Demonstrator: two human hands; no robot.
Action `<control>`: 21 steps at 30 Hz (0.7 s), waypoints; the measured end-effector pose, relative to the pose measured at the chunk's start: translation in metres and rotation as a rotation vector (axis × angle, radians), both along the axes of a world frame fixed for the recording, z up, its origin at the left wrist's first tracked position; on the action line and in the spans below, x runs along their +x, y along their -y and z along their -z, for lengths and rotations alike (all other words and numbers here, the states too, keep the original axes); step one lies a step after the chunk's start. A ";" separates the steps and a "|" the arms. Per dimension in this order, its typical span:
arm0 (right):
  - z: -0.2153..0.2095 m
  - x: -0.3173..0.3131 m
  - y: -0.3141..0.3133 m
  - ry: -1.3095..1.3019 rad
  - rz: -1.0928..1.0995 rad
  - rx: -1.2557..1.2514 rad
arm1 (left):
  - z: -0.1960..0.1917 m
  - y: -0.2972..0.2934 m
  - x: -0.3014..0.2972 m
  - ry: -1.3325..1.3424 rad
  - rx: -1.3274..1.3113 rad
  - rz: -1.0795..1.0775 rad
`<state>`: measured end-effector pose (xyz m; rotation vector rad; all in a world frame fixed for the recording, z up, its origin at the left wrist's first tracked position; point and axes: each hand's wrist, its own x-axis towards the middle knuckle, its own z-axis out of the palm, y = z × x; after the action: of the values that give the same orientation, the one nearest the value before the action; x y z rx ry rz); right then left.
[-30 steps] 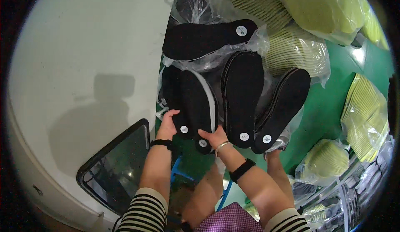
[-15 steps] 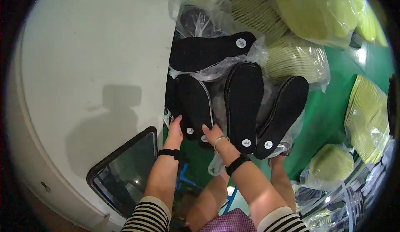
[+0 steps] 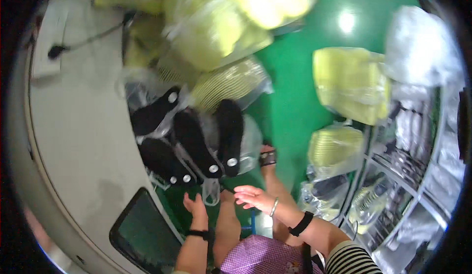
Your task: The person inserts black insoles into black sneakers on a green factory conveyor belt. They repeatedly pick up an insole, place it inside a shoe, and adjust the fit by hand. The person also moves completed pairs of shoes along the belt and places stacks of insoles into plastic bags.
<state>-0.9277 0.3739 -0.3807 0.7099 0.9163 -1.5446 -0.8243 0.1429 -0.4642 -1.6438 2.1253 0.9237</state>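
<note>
Several black insoles with round white stickers lie in and on clear plastic bags beside the white wall panel. One insole (image 3: pixel 162 158) is nearest to my left hand (image 3: pixel 195 205), which hangs just below its stickered end with fingers apart and nothing in them. My right hand (image 3: pixel 253 197) is raised over my lap, fingers stretched out, holding nothing. Above it are a middle insole (image 3: pixel 194 138) and an upright insole (image 3: pixel 229 131) to its right. Another insole (image 3: pixel 157 111) lies slanted at the back. A clear plastic bag (image 3: pixel 250 141) shows around the right-hand insole.
Bagged yellow-green stacks (image 3: pixel 221 33) are piled behind the insoles. More yellow bags (image 3: pixel 349 82) stand at the right, by a metal rack (image 3: pixel 398 170) with bagged goods. On the left runs a white panel (image 3: pixel 83 126) with a dark window (image 3: pixel 147 229). The floor (image 3: pixel 290 77) is green.
Both hands have let go of the left insoles and drawn back toward me, the right one lifting away. My view has swung right, bringing the rack and more floor into sight.
</note>
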 end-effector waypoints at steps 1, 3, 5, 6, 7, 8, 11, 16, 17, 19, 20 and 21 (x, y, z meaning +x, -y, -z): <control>-0.016 -0.005 -0.028 0.002 0.120 0.063 | -0.030 -0.030 -0.017 0.063 0.075 -0.004; -0.031 0.003 -0.089 -0.042 0.441 0.133 | -0.038 -0.046 0.010 0.060 0.271 0.035; -0.057 0.015 -0.142 -0.011 0.852 0.315 | -0.070 -0.071 0.008 0.026 0.549 -0.013; -0.065 0.030 -0.167 -0.030 0.978 0.439 | -0.084 -0.080 0.005 0.080 0.564 0.010; -0.069 0.050 -0.193 0.001 1.086 0.485 | -0.098 -0.089 0.002 0.138 0.580 0.038; -0.082 0.068 -0.218 0.030 1.117 0.556 | -0.121 -0.100 -0.011 0.132 0.602 0.134; -0.118 0.128 -0.270 0.046 1.088 0.690 | -0.150 -0.115 -0.034 0.035 0.731 0.293; -0.180 0.201 -0.264 0.118 0.974 0.870 | -0.185 -0.103 -0.072 0.062 1.043 0.328; -0.186 0.218 -0.253 0.172 0.955 0.842 | -0.194 -0.096 -0.075 0.100 1.138 0.318; -0.189 0.242 -0.235 0.240 0.917 0.775 | -0.260 -0.120 -0.097 0.018 0.987 0.313; -0.179 0.261 -0.224 0.232 0.925 0.703 | -0.281 -0.126 -0.106 -0.022 0.993 0.335; -0.188 0.262 -0.217 0.201 0.854 0.706 | -0.297 -0.132 -0.112 -0.060 0.996 0.350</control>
<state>-0.6658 0.5910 -0.1925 1.9141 1.0724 -1.8008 -0.9361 0.2753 -0.1667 -0.7227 1.4597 1.5454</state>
